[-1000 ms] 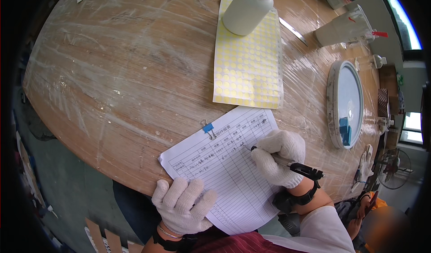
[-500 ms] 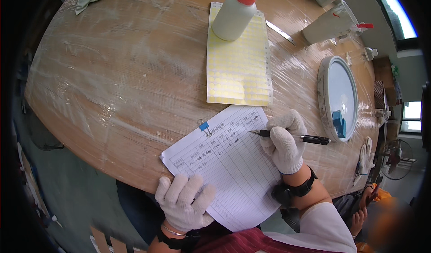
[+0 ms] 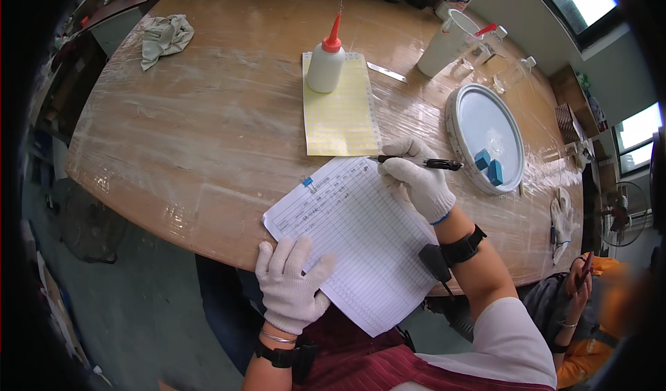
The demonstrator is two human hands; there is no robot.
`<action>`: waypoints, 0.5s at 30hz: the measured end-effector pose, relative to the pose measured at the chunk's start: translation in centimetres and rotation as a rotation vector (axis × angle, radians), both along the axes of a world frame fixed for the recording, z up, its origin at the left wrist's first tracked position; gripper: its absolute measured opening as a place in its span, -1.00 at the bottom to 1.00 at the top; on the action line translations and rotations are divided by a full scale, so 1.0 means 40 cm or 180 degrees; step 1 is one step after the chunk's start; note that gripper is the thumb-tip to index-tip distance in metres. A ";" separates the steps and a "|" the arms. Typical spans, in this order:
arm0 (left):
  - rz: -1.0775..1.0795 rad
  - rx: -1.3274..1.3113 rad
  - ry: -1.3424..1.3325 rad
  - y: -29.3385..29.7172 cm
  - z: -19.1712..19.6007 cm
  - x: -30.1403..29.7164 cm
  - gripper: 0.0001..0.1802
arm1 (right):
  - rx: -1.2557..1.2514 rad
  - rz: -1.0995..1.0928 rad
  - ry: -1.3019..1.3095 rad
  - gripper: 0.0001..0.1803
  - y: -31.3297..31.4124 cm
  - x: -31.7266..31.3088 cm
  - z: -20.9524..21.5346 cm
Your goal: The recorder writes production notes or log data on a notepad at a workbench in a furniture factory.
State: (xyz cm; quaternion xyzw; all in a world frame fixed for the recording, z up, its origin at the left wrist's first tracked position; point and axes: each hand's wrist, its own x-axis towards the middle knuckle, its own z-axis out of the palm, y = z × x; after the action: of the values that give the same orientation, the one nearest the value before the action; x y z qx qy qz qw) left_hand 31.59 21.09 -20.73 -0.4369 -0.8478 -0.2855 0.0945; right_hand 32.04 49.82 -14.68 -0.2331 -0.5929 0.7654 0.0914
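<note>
Pinching a black pen (image 3: 442,163) between thumb and fingers, the right hand (image 3: 416,176) is by the far corner of the paper (image 3: 368,252); I cannot tell if the tip touches it. The pen lies almost flat, perhaps because that is an easy way to keep it ready. The left hand (image 3: 291,283) grips nothing: its fingers are spread loosely at the left edge of the paper, maybe to stop it sliding. The paper lies slanted on the counter (image 3: 180,134), its near end poking out past the edge, likely so it is close to the person. A blue clip (image 3: 308,183) bites the paper's upper left edge, which probably keeps the pages together. Just beyond the paper is a yellow sheet (image 3: 340,127), and a white bottle (image 3: 326,70) stands on it, maybe holding it down. To the right of the paper sits a round lid (image 3: 454,131) with two blue blocks (image 3: 495,172) in it, perhaps so they don't get lost.
</note>
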 end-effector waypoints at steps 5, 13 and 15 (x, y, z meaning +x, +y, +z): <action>0.0047 0.0005 -0.0158 -0.002 -0.001 0.008 -0.63 | 0.0402 0.0396 0.0060 -0.88 -0.011 0.005 0.003; -0.0099 -0.0291 -0.0298 -0.006 0.053 -0.009 -0.57 | 0.0461 0.0283 0.0017 -0.94 -0.010 0.002 -0.064; -0.0219 -0.0402 -0.0509 -0.011 0.095 -0.019 -0.55 | 0.0630 0.0248 0.0004 -0.95 -0.008 0.009 -0.076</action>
State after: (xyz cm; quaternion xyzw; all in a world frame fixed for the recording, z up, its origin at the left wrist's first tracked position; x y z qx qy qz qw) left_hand 30.82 20.65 -16.91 -0.4467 -0.8534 -0.2684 -0.0110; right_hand 32.39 49.48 -17.74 -0.1992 -0.6741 0.7062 0.0845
